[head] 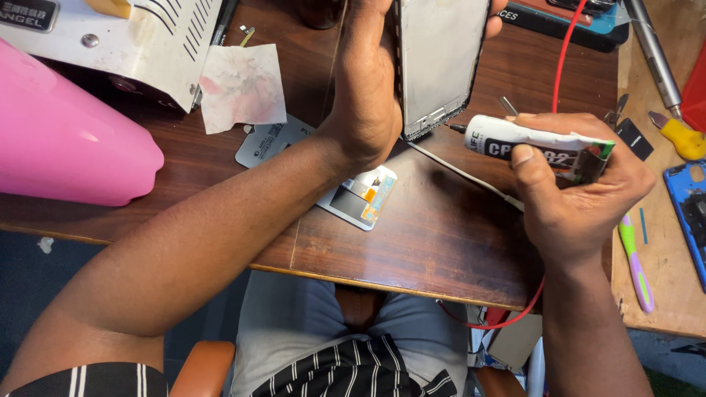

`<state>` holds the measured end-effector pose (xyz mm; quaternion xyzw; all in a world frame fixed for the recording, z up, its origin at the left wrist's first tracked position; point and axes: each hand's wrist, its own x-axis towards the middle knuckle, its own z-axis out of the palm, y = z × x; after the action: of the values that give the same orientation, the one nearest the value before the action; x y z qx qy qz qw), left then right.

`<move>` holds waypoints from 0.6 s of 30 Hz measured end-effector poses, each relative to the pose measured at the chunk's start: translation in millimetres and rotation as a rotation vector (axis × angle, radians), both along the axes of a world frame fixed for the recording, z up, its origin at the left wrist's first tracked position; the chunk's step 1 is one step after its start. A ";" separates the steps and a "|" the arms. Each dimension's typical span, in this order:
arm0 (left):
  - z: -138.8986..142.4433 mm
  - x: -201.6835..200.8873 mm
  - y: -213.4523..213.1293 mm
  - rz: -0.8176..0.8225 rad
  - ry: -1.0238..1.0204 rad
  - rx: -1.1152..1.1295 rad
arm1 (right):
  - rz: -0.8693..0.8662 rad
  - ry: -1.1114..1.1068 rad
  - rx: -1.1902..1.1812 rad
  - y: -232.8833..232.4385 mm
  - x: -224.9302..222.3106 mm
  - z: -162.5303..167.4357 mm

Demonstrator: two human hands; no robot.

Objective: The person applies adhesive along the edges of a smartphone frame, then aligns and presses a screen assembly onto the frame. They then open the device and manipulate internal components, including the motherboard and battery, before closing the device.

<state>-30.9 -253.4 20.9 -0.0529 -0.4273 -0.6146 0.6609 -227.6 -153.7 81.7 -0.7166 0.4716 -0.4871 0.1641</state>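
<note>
Now the left hand [368,88] grips a phone frame [440,62] upright; the right hand [581,198] squeezes a glue tube [533,145], its nozzle at the frame's lower corner.

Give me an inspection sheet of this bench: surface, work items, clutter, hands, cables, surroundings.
Surface: dark wooden table, scuffed, with a lighter bench at the right.
Work items: phone frame held upright; white glue tube, its black nozzle at the frame's lower edge.
Clutter: stained paper, small display module, yellow-handled tool, green and pink tool, blue phone part.
Hands: left hand grips the frame's side; right hand squeezes the tube.
Cables: red cable runs across the table and loops below its edge; white cable lies on the table.
Surroundings: pink object, white vented machine.
</note>
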 end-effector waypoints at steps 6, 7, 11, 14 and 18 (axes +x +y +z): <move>1.0 0.2 -1.0 -0.004 -0.008 0.014 | -0.002 0.047 -0.015 -0.7 2.5 2.9; 1.1 0.0 -1.1 -0.004 -0.005 0.013 | -0.002 0.049 -0.014 -0.8 3.0 3.3; 1.4 -0.5 -1.8 0.002 0.003 -0.002 | -0.007 0.063 -0.008 -1.7 4.8 4.4; 1.0 0.4 -1.7 0.003 -0.012 -0.001 | -0.017 0.050 0.003 -0.9 5.0 4.5; 0.2 -0.7 -1.1 -0.018 0.009 0.007 | -0.012 0.048 0.001 -0.8 4.4 2.5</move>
<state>-31.6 -254.5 21.2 -0.0571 -0.4215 -0.6220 0.6574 -223.2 -154.5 84.2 -0.7251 0.4796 -0.4707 0.1502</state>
